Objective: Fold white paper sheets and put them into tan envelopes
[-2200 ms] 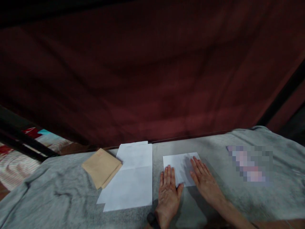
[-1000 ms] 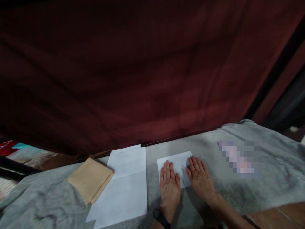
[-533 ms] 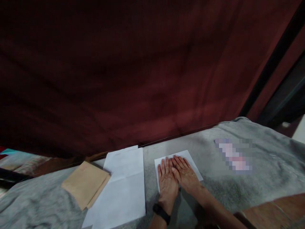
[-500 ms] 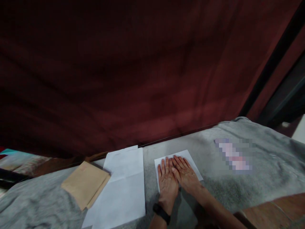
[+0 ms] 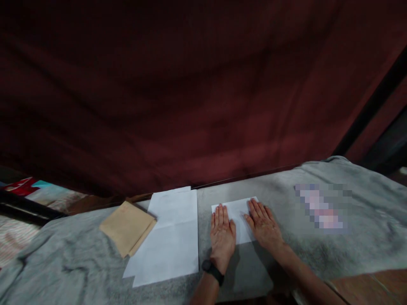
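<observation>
A small white sheet of paper [image 5: 240, 224], perhaps folded, lies flat on the grey cloth. My left hand [image 5: 222, 235] rests palm down on its left side, fingers stretched out and pointing away from me. On the sheet's right side my right hand [image 5: 263, 222] also lies flat, its fingers extended toward the far right corner. A strip of bare paper shows between the two hands. The sheet's side edges are partly hidden under them. A dark band [image 5: 213, 271] circles my left wrist.
Left of my hands lie larger white sheets [image 5: 174, 245], overlapping and creased. A stack of brown paper envelopes or folded sheets [image 5: 127, 226] touches their left edge. A blurred-out pinkish item [image 5: 319, 207] is on the grey cloth [image 5: 365, 245] at right. A dark red curtain [image 5: 203, 106] hangs behind.
My hands, close together over the paper's middle before, have moved apart toward its left and right sides. The view has shifted slightly, moving the scene rightward.
</observation>
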`<state>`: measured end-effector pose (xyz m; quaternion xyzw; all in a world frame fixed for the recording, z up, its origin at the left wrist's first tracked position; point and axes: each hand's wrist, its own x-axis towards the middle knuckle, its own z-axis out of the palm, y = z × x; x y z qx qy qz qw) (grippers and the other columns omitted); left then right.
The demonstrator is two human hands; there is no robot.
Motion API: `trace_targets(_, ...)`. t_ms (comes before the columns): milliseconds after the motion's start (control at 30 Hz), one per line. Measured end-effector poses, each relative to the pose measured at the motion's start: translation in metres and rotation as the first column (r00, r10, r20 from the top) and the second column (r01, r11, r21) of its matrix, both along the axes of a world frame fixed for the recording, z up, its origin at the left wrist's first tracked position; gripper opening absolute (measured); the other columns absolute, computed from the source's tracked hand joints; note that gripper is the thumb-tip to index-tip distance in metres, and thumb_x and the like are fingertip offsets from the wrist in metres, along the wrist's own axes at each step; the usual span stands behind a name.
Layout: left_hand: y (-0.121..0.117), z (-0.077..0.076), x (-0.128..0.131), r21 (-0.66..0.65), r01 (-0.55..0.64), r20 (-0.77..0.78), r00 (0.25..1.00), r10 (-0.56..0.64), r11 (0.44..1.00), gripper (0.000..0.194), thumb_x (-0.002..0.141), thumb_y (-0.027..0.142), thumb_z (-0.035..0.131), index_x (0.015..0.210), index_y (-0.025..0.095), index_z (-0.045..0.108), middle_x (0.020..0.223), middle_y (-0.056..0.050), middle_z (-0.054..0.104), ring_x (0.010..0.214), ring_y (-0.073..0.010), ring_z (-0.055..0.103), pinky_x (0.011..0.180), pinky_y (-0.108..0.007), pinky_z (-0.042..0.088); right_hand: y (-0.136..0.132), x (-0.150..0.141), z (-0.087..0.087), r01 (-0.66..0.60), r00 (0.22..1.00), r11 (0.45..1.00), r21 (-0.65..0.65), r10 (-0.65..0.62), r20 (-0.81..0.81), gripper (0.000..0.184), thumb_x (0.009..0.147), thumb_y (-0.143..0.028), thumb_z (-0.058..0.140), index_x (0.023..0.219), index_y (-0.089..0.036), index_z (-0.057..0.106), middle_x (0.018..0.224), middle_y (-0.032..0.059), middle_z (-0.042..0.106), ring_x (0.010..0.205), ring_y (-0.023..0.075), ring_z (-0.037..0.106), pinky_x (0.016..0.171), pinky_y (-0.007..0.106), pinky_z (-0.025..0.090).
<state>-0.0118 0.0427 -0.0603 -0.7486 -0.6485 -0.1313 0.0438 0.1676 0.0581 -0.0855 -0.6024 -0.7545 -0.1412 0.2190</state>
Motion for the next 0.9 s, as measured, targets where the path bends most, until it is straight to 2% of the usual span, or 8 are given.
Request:
trace_targets(267,-0.005,0.002,-0.008,-0.029,-0.054,-0.001,0.999,0.054,0.998,0.057,0.100,0.028,0.035,0.155,0.009,0.034,0.161,-0.014,0.037,0.152,-0.0243,0.027,0.124,-0.045,0.029,-0.007,0.033,-0.007,0.002,0.998,1.000,0.015,-0.003,0.069,0.057,0.105,-0.041,0.034,0.150,-0.007,0.045,0.150,0.0193,0.051,0.138,0.0333,0.049,0.113,0.051,0.038)
trace_targets(500,-0.009,0.005,-0.005,-0.024,-0.083,0.025,0.996,0.084,0.996,0.058,0.101,0.027,0.034,0.155,0.006,0.032,0.160,-0.017,0.038,0.152,-0.0259,0.027,0.124,-0.047,0.029,-0.011,0.039,-0.003,0.026,0.999,0.997,0.070,-0.027,0.022,0.059,0.104,-0.036,0.035,0.156,-0.007,0.032,0.150,0.0209,0.050,0.136,0.0352,0.051,0.111,0.054,0.040)
trace_targets(600,-0.018,0.009,0.004,-0.013,-0.035,0.048,0.998,0.036,0.999,0.059,0.101,0.025,0.033,0.158,0.009,0.025,0.162,-0.015,0.034,0.153,-0.0249,0.022,0.124,-0.049,0.030,-0.018,0.029,0.004,-0.047,0.999,0.998,0.048,0.048,-0.002,0.060,0.105,-0.035,0.034,0.159,-0.009,0.026,0.155,0.0196,0.044,0.141,0.0330,0.046,0.114,0.053,0.039)
trace_targets(700,-0.033,0.011,0.016,-0.021,0.090,0.070,0.994,-0.089,0.996,0.060,0.102,0.025,0.032,0.159,0.011,0.022,0.164,-0.011,0.028,0.154,-0.0238,0.019,0.124,-0.048,0.030,-0.029,0.013,0.009,-0.183,0.983,0.983,-0.015,0.182,-0.012,0.061,0.105,-0.036,0.033,0.160,-0.012,0.023,0.159,0.0152,0.039,0.145,0.0286,0.040,0.117,0.048,0.037)
trace_targets(800,-0.046,0.008,0.023,-0.027,0.176,0.058,0.983,-0.175,0.984,0.062,0.100,0.020,0.031,0.161,0.014,0.017,0.166,-0.010,0.025,0.153,-0.0243,0.019,0.125,-0.050,0.028,-0.041,0.001,0.007,-0.305,0.952,0.950,-0.073,0.304,-0.022,0.060,0.105,-0.033,0.032,0.161,-0.017,0.018,0.161,0.0105,0.038,0.147,0.0234,0.038,0.119,0.045,0.035)
trace_targets(900,-0.051,0.004,0.021,-0.025,0.192,0.037,0.981,-0.191,0.981,0.065,0.099,0.018,0.033,0.161,0.014,0.015,0.166,-0.010,0.023,0.154,-0.0251,0.018,0.124,-0.050,0.028,-0.045,-0.001,0.003,-0.336,0.942,0.940,-0.066,0.335,-0.022,0.063,0.105,-0.031,0.034,0.162,-0.019,0.012,0.160,0.0102,0.038,0.147,0.0215,0.038,0.121,0.045,0.033)
